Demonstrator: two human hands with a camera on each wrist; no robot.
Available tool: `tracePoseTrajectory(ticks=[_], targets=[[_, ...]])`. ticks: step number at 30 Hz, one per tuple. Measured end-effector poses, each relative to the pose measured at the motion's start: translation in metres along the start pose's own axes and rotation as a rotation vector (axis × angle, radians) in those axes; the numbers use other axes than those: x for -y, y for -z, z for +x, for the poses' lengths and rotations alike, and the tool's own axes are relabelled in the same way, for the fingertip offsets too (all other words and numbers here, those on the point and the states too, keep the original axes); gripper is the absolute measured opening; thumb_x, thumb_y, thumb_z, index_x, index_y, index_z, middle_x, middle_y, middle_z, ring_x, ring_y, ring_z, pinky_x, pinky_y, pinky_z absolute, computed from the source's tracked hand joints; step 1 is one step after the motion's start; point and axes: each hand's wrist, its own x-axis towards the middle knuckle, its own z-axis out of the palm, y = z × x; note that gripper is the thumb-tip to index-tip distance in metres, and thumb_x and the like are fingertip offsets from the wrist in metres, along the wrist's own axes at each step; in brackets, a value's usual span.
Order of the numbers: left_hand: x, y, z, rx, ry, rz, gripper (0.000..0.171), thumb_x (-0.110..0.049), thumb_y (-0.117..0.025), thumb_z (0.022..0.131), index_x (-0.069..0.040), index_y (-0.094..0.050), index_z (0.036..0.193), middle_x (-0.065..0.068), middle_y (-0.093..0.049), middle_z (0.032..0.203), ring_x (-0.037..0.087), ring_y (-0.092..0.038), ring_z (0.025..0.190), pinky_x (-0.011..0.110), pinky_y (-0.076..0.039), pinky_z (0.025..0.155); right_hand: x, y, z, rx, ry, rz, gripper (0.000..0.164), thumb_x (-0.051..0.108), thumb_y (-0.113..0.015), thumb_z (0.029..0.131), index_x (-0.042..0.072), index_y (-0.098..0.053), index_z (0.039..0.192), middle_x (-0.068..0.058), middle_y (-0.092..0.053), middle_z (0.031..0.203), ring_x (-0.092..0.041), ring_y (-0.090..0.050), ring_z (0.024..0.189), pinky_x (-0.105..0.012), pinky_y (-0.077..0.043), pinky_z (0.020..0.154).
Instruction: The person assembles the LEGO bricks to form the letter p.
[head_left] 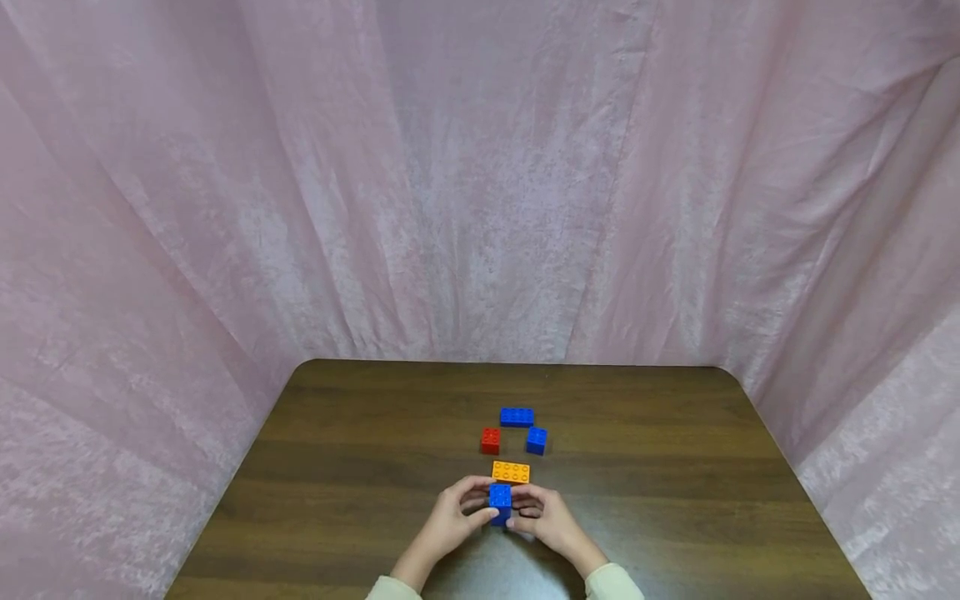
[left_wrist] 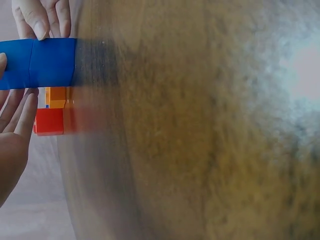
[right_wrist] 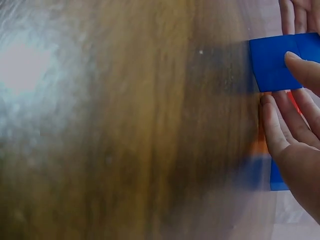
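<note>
Two blue toy building bricks (head_left: 500,498), one stacked on the other, stand upright between the hands near the front of the table. A seam between the blue bricks (left_wrist: 52,62) shows in the left wrist view. My left hand (head_left: 456,517) grips the stack from the left, its thumb on the upper brick. From the other side my right hand (head_left: 551,521) holds it, thumb low on the near face and fingers behind. Just beyond the stack lies a yellow-orange brick (head_left: 511,472), studs up, with the fingertips close to its near edge.
Farther back on the brown wooden table (head_left: 360,467) sit a small red brick (head_left: 491,441), a small blue brick (head_left: 537,441) turned slightly, and a longer blue brick (head_left: 517,417). A pink curtain (head_left: 495,208) hangs behind the table and along its sides.
</note>
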Motion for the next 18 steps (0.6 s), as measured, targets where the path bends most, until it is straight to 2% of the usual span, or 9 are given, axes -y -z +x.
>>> tracePoseTrajectory(ticks=[6,11,18], targets=[[0.012,0.001,0.000,-0.006,-0.013,-0.051,0.035,0.000,-0.072,0.084,0.004,-0.059,0.117,0.022,-0.063,0.114,0.036,-0.062,0.103,0.041,-0.053,0.089,0.005,0.006,-0.001,-0.013,0.052,-0.006,0.038,-0.005,-0.072,0.081,-0.014,-0.057,0.115,-0.029,-0.063,0.109,-0.043,-0.061,0.100,-0.040,-0.055,0.086],[0.014,-0.001,-0.002,-0.006,0.027,-0.080,0.034,-0.002,-0.072,0.085,0.005,-0.059,0.116,0.023,-0.063,0.114,0.035,-0.061,0.105,0.041,-0.053,0.090,0.008,0.015,0.002,-0.096,0.041,-0.022,0.034,-0.001,-0.072,0.083,-0.009,-0.061,0.114,-0.026,-0.064,0.111,-0.038,-0.062,0.100,-0.034,-0.055,0.086],[0.016,0.000,-0.001,0.004,0.109,-0.073,0.034,-0.005,-0.072,0.085,0.000,-0.060,0.116,0.019,-0.062,0.117,0.031,-0.061,0.106,0.039,-0.053,0.090,0.011,0.025,0.014,-0.222,0.073,-0.046,0.032,0.000,-0.072,0.084,-0.005,-0.063,0.114,-0.023,-0.064,0.115,-0.039,-0.060,0.106,-0.044,-0.051,0.093]])
